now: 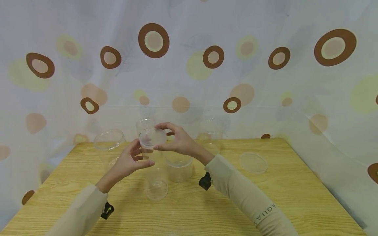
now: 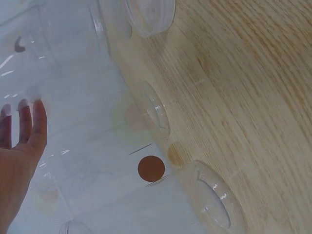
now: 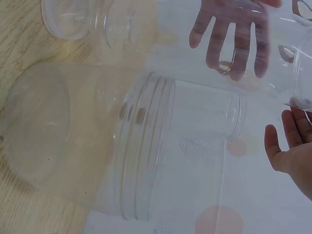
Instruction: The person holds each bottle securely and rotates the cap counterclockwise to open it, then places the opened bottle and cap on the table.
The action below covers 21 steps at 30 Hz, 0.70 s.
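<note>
A clear jar [image 1: 147,153] is raised above the wooden table, held by my left hand [image 1: 127,162] with thumb and fingers round its side. My right hand [image 1: 180,141] pinches a round clear lid [image 1: 152,137] at the jar's top, thumb at the near edge and index finger at the far one. The left wrist view has the left fingers [image 2: 33,124] against the clear wall. In the right wrist view the left hand [image 3: 231,34] shows through the plastic, and the right hand [image 3: 295,151] is at the lid's edge [image 3: 304,73].
Several clear jars stand on the table [image 1: 189,213]: a wide-mouthed one [image 1: 109,144] at left, a squat one [image 1: 179,170] in the middle, a small one [image 1: 157,191] in front and a tall one [image 1: 211,131] behind. A flat clear lid [image 1: 254,163] lies at right. A patterned curtain [image 1: 183,72] hangs behind.
</note>
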Each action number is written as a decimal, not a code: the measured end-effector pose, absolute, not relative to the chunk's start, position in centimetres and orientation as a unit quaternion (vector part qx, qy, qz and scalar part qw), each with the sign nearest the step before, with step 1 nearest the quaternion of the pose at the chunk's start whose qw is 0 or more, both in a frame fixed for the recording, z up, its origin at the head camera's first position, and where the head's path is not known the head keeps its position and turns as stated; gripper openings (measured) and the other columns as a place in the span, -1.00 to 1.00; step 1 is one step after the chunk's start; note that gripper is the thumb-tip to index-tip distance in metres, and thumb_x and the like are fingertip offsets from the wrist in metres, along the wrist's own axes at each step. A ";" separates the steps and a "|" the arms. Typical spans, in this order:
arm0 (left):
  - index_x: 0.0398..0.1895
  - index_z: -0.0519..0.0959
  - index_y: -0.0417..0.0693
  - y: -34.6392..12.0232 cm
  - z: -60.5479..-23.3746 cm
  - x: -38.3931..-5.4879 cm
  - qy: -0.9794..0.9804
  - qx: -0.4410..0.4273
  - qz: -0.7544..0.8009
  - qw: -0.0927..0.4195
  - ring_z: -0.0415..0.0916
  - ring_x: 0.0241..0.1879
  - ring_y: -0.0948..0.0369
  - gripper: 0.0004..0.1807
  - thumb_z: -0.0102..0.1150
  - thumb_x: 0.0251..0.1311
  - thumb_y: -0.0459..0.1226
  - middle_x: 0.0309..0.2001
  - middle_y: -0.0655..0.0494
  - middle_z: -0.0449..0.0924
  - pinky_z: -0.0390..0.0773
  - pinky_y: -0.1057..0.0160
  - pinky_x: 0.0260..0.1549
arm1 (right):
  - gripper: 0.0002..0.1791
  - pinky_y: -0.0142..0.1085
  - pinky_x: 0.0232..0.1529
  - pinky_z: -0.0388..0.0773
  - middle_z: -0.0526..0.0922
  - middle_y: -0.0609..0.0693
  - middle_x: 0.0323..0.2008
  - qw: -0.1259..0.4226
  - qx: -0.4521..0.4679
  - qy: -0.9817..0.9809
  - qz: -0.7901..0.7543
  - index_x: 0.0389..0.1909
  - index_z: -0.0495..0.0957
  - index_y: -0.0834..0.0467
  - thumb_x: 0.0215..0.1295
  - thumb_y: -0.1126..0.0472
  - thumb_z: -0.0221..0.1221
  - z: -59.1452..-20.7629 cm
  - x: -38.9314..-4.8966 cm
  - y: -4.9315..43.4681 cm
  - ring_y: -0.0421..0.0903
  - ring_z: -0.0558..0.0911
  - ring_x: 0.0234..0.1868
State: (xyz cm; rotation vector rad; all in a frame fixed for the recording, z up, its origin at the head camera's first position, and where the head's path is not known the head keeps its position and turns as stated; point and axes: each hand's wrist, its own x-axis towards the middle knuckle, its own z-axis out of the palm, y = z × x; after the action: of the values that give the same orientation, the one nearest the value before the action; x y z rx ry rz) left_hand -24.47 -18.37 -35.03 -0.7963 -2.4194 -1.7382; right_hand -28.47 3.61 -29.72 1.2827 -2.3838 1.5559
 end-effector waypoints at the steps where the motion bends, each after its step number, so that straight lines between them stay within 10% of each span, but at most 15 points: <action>1: 0.31 0.14 0.01 -18.4 -35.0 -24.4 -0.784 -0.257 -0.565 0.031 0.45 0.01 0.26 -0.17 0.34 -0.05 -0.37 0.16 0.08 0.35 0.50 0.04 -0.02 | -0.34 -0.09 0.14 0.36 0.42 0.05 0.15 0.013 0.410 -0.764 0.499 0.17 0.33 0.15 0.01 0.19 0.34 -29.7 -28.4 3.6 -0.11 0.40 0.13; 13: 0.32 0.07 0.06 -17.4 -36.3 -24.0 -0.786 -0.241 -0.565 0.066 0.33 0.16 -0.10 -0.07 0.39 -0.12 -0.36 0.25 0.03 0.23 0.40 -0.10 0.06 | -0.32 -0.15 0.12 0.38 0.39 -0.01 0.18 0.024 0.382 -0.766 0.517 0.21 0.30 0.06 0.04 0.09 0.32 -30.0 -28.1 3.2 -0.12 0.37 0.16; 21: 0.30 0.13 0.14 -17.6 -36.3 -23.9 -0.790 -0.233 -0.561 0.080 0.43 0.08 0.13 -0.09 0.41 -0.14 -0.36 0.19 0.04 0.31 0.43 -0.09 0.03 | -0.31 -0.11 0.15 0.36 0.37 0.00 0.21 0.000 0.374 -0.763 0.527 0.23 0.31 0.05 0.04 0.14 0.32 -29.9 -28.1 3.1 -0.12 0.38 0.16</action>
State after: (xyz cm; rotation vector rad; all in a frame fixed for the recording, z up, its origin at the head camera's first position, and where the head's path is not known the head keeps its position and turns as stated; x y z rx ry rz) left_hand -23.91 -17.59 -36.31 -0.6954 -2.3634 -1.6789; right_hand -28.07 3.09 -29.88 1.1755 -2.3973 1.6556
